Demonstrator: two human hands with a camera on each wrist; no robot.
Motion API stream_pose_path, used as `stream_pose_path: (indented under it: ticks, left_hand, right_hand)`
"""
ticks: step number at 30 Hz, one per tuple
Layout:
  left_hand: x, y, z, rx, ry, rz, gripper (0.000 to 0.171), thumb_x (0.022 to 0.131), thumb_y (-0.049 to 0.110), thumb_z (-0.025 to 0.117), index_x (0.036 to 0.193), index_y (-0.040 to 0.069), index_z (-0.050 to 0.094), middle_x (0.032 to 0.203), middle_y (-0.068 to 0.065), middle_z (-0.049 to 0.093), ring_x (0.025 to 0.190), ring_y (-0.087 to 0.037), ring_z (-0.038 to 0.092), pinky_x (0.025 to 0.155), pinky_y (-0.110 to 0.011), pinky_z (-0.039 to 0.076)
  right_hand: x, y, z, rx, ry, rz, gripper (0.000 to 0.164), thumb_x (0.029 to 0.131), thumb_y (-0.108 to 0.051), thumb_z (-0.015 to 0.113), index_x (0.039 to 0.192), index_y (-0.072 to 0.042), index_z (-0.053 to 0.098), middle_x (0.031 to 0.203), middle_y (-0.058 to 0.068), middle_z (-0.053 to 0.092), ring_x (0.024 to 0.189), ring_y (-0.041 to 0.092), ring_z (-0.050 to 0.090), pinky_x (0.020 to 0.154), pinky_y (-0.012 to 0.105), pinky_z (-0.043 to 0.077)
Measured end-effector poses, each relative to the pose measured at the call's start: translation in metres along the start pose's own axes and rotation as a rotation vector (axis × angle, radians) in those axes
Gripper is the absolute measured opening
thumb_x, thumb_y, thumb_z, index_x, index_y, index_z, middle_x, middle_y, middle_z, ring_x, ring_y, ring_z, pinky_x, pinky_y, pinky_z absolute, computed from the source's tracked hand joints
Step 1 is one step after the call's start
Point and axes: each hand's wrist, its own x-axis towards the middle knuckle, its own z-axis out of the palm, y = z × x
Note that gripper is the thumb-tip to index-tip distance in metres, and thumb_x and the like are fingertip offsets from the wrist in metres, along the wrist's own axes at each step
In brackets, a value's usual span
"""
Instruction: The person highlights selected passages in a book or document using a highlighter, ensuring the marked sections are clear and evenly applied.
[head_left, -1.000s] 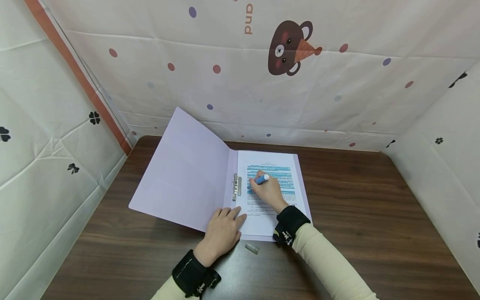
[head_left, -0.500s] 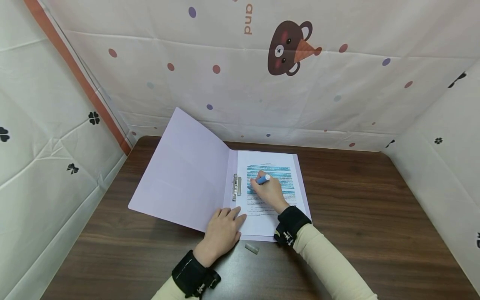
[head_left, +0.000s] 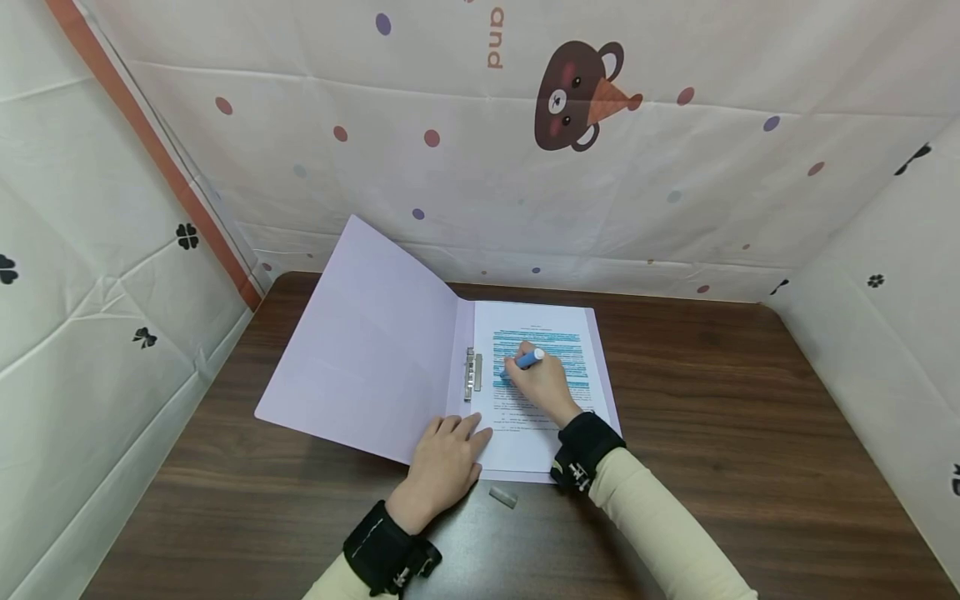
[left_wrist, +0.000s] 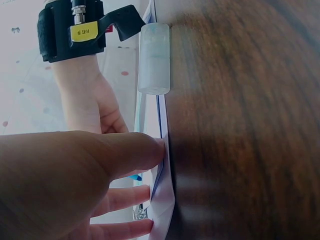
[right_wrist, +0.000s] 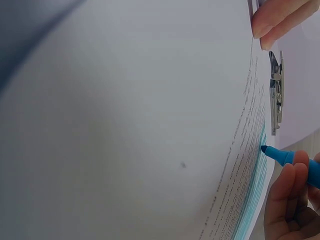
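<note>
My right hand (head_left: 542, 385) pinches a blue highlighter (head_left: 529, 358), its tip down at the printed sheet (head_left: 517, 450). In the right wrist view the highlighter (right_wrist: 285, 157) has its dark tip at the edge of the blue-marked lines. Many upper lines of text carry blue strokes; the lowest lines are unmarked. The sheet lies in an open lilac folder (head_left: 375, 350) beside a metal clip (head_left: 470, 375). My left hand (head_left: 444, 462) rests with fingers spread on the folder's lower edge and the sheet's bottom left corner.
A translucent grey pen cap (head_left: 503, 497) lies on the brown wooden table (head_left: 712, 400) just in front of the folder; in the left wrist view the cap (left_wrist: 154, 59) is close to the thumb. Patterned cloth walls (head_left: 480, 183) enclose the table's back and sides.
The right hand and the highlighter have slid slightly to the right along a line of text. The left hand stays where it was.
</note>
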Motion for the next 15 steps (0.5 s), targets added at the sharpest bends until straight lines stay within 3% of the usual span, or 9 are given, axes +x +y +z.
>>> stream_pose_path:
  ticks: [15]
  left_hand:
    - [0.0, 0.0001, 0.0003, 0.003, 0.004, -0.001, 0.042, 0.078, 0.034, 0.066, 0.117, 0.019, 0.06, 0.122, -0.006, 0.056, 0.104, -0.023, 0.051, 0.089, -0.04, 0.04]
  right_hand:
    - [-0.0005, -0.0008, -0.0023, -0.019, 0.013, 0.019, 0.024, 0.086, -0.021, 0.057, 0.069, -0.011, 0.043, 0.054, 0.0, 0.045, 0.043, 0.013, 0.041, 0.039, 0.024, 0.027]
